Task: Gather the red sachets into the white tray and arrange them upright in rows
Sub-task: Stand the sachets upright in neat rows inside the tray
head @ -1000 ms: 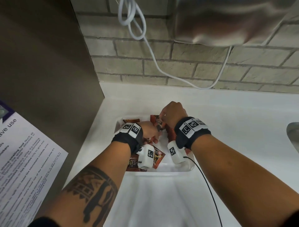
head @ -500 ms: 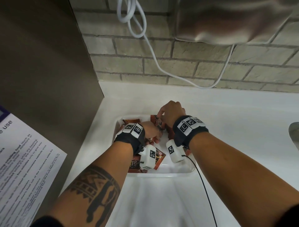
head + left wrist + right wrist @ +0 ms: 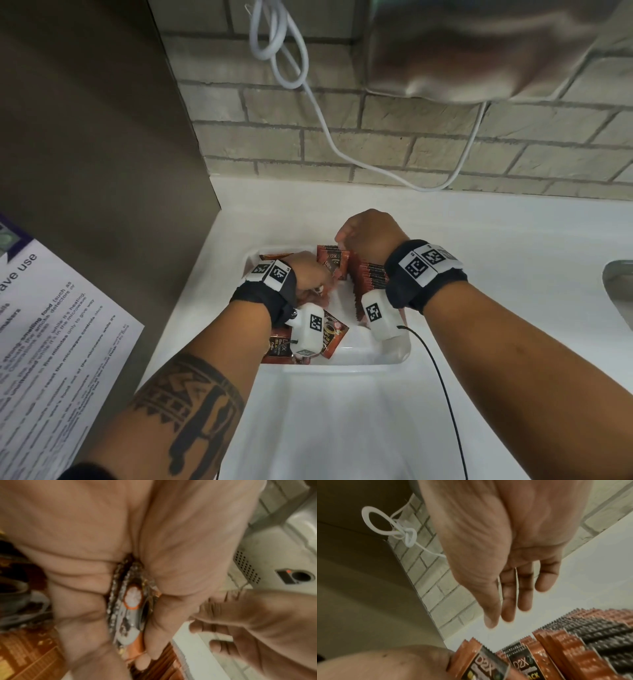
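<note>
A white tray (image 3: pixel 342 364) sits on the white counter. Along its right side stands a row of red sachets (image 3: pixel 370 277), upright and packed close (image 3: pixel 590 635). My left hand (image 3: pixel 310 274) is low in the tray and grips a few sachets (image 3: pixel 334 263) upright just left of that row; they show edge-on between palm and fingers (image 3: pixel 130 601). My right hand (image 3: pixel 370 233) hovers over the far end of the row with fingers straight and together (image 3: pixel 505 608), holding nothing. Loose sachets (image 3: pixel 334 334) lie flat at the tray's front left, and one more (image 3: pixel 274 256) at the back left.
A brown cabinet side (image 3: pixel 102 171) with a paper notice (image 3: pixel 51 325) walls off the left. The brick wall behind carries a white cable (image 3: pixel 325 120) and a metal appliance (image 3: pixel 479 44). A sink edge (image 3: pixel 620 291) shows at far right. A black wire (image 3: pixel 442 394) trails from my right wrist.
Almost nothing differs: both hands stay over the tray, the left still gripping its sachets. The right hand has drifted slightly towards the back.
</note>
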